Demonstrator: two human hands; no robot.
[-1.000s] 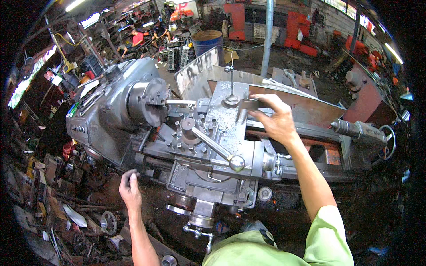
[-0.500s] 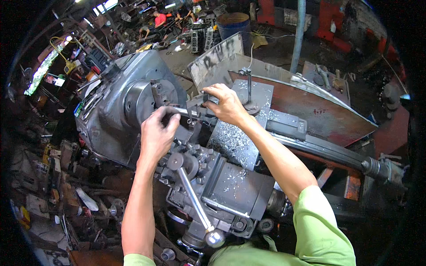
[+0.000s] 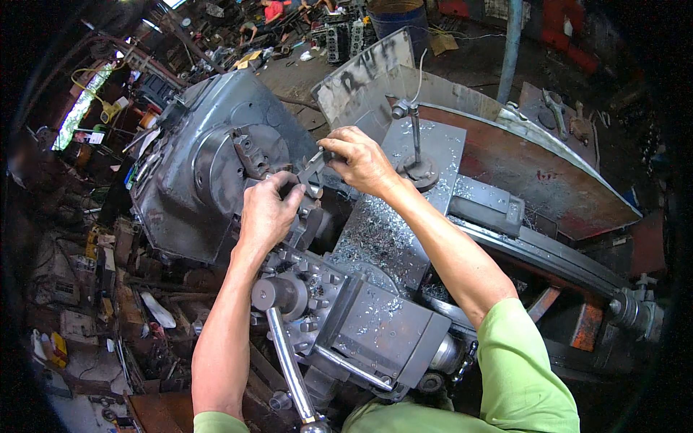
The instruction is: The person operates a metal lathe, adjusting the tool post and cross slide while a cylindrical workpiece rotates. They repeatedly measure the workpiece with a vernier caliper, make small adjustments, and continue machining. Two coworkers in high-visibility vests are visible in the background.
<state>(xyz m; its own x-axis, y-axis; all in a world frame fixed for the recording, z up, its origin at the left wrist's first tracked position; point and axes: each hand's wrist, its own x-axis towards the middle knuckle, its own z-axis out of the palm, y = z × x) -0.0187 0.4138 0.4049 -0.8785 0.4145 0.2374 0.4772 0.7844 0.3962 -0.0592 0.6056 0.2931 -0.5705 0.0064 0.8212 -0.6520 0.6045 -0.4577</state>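
Observation:
My right hand (image 3: 361,162) grips a metal caliper (image 3: 312,167), its fingers closed round the far end of the tool. The caliper's jaws lie across the end of a shiny metal rod (image 3: 316,193) in front of the lathe chuck (image 3: 216,169). Close by, my left hand (image 3: 266,213) has thumb and fingers curled together by the jaws. What those fingers pinch is hidden, as is most of the rod. Below the hands sits the lathe's tool post (image 3: 317,296), with a long lever handle (image 3: 289,364) rising toward me.
Metal chips cover the flat plate (image 3: 386,224) right of centre. A rod stand (image 3: 416,144) rises from it. Behind are a rusty tray (image 3: 520,166) and a blue pole (image 3: 510,54). Scrap and tools (image 3: 94,310) crowd the left floor. People (image 3: 274,10) are far back.
The caliper has tilted and come closer to my left hand, whose thumb and fingers have drawn together near its jaws. The view has shifted a little, and the rod is now mostly covered.

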